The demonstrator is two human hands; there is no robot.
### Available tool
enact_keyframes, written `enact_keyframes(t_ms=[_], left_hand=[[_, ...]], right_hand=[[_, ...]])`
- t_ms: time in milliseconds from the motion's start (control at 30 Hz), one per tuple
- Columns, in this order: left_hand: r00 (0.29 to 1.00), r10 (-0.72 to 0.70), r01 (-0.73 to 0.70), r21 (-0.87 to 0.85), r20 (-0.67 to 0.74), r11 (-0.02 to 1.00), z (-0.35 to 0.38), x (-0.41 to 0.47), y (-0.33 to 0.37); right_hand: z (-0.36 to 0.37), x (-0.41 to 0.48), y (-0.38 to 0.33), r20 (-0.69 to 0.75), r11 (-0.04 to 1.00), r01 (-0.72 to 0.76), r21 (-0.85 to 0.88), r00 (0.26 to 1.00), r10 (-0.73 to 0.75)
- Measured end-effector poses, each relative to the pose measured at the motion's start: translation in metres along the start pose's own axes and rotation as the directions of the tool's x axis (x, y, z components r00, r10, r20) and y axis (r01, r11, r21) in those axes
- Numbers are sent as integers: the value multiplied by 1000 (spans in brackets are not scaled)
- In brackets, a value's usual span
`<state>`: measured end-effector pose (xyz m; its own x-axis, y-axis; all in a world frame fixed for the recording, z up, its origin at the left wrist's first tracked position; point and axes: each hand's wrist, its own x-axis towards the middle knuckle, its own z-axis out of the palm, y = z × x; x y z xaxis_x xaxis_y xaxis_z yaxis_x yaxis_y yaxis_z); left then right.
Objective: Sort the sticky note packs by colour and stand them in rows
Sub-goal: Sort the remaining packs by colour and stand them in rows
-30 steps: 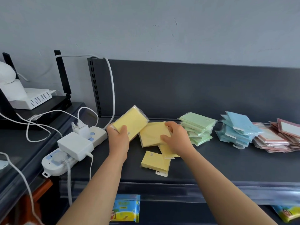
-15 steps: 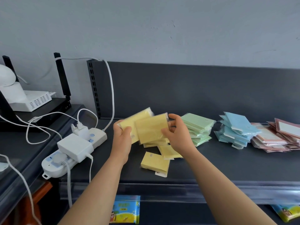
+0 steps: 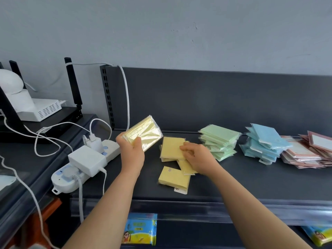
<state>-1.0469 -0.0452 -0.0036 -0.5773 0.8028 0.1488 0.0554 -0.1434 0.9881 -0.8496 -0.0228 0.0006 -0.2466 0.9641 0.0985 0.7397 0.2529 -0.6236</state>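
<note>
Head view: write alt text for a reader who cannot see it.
The left hand holds yellow cellophane-wrapped sticky note packs above a dark grey shelf, while the right hand touches flat yellow packs. A green pile, a blue pile and a pink pile sit to the right; a white power strip lies left.
</note>
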Motion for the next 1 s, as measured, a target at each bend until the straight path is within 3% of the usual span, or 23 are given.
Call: enact_keyframes(t_ms=[133, 300, 400, 667, 833, 933, 1000], left_hand=[[999, -41, 41, -11, 10, 999, 2, -1, -3], [997, -63, 63, 12, 33, 998, 4, -2, -4], [998, -62, 61, 11, 33, 998, 1, -2, -4], [996, -85, 84, 6, 27, 996, -3, 0, -7], [997, -80, 80, -14, -13, 997, -5, 0, -3], [997, -79, 79, -41, -11, 996, -5, -1, -1], [995, -94, 97, -61, 45, 993, -4, -1, 0]], right_hand=[[3, -2, -5, -35, 996, -86, -7, 996, 85], [13, 8, -12, -113, 956, -153, -252, 985, 128], [17, 14, -15, -121, 943, -189, -274, 980, 161], [25, 19, -21, -14, 976, -213, -53, 977, 212], [9, 15, -20, -154, 947, -163, 276, 965, 210], [-9, 3, -19, -238, 933, -91, 347, 954, 182], [-17, -1, -19, -212, 941, -35, 336, 971, 112]])
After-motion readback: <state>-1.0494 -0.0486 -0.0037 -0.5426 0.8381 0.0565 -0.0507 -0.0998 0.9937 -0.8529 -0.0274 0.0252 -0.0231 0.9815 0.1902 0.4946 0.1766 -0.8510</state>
